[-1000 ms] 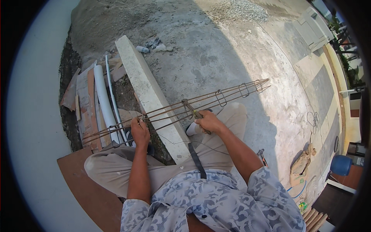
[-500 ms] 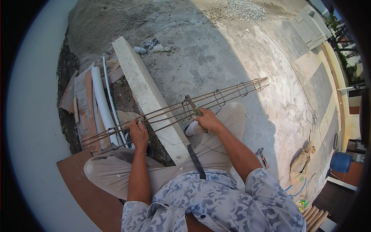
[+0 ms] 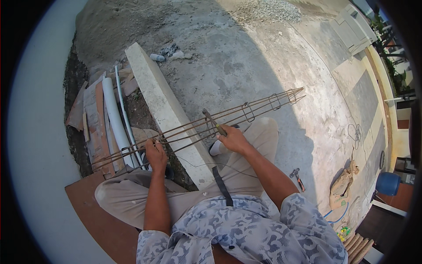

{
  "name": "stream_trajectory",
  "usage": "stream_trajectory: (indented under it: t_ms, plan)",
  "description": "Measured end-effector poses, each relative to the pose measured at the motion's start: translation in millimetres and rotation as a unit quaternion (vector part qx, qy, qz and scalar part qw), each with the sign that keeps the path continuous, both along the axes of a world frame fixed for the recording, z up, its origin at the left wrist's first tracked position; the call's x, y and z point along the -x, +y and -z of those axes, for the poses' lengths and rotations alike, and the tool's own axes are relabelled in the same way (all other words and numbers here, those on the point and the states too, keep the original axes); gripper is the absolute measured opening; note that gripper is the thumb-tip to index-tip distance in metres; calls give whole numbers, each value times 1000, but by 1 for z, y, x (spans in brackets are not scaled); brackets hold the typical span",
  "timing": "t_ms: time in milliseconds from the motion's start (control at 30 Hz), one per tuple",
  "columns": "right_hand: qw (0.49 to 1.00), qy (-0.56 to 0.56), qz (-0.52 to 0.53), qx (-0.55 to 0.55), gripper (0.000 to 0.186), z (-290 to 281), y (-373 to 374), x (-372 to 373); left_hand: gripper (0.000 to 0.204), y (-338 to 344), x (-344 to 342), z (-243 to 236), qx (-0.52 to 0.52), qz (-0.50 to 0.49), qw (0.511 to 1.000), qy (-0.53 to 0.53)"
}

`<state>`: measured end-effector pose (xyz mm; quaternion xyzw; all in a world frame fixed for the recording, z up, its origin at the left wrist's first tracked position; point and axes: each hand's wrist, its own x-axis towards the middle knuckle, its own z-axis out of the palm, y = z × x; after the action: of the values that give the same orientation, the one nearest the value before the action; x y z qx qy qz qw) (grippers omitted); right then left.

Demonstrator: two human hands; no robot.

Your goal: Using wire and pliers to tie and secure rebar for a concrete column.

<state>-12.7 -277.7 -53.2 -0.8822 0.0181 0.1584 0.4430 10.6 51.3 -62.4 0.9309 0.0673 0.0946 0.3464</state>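
A long, narrow rebar cage point(image 3: 233, 111) of thin rusty rods and square stirrups lies slantwise in front of me, over my legs and a concrete beam. My left hand point(image 3: 156, 156) is closed around its rods left of the middle; what else its fingertips pinch is too small to tell. In my right hand point(image 3: 234, 140), closed, are pincers point(image 3: 214, 122) with yellow-green grips. Their head points up and left, across the upper rods. A thin wire point(image 3: 198, 165) curves from near my left hand over my lap.
The pale concrete beam point(image 3: 165, 103) runs away from my lap. White pipes point(image 3: 115, 116) and boards lie left of it, beside a wall point(image 3: 41, 132). A hammer point(image 3: 297, 178) rests on the ground at right, near a torn paper sack point(image 3: 343, 187). Farther right stands a blue drum point(image 3: 387, 184).
My right hand has shifted a little left, and the pincers' head has swung left along the rods. My left hand has stayed nearly in place on the cage.
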Motion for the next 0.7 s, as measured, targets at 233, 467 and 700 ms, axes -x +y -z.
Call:
stream_trajectory:
  t_ms: [233, 467, 700]
  plan:
    - [999, -37, -16, 25, 52, -10, 60, -52, 17, -7, 2, 8, 29, -23, 999, -16]
    - [982, -118, -101, 106, 49, -3, 140, -124, 14, -4, 5, -6, 124, -37, 992, -11]
    - [973, -147, -119, 136, 51, 17, 168, -147, 15, 0, 9, -22, 125, -64, 990, 21]
